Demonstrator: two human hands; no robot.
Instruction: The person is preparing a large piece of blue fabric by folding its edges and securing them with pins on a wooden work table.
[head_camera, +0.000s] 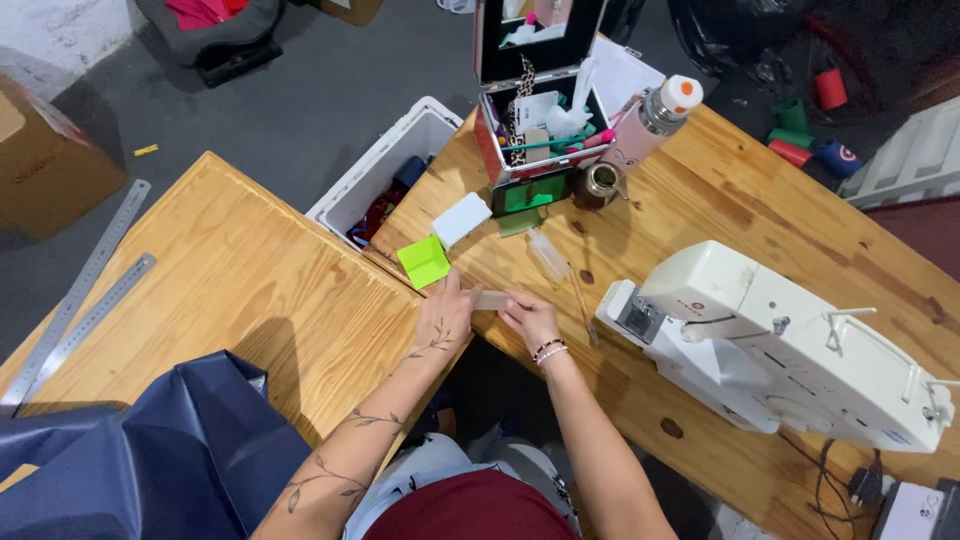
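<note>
My left hand and my right hand meet at the near edge of the right wooden table. Both pinch a small flat tan strip that lies between them, the left at one end, the right at the other. Just beyond the left hand lies a bright green folded piece, and a white card sits a little farther. A clear small bottle and a thin stick lie just past the right hand.
A white sewing machine stands on the right. An open case of supplies, a pink flask and a small cup are at the back. A white bin sits between tables. Dark blue fabric and two steel rulers lie left.
</note>
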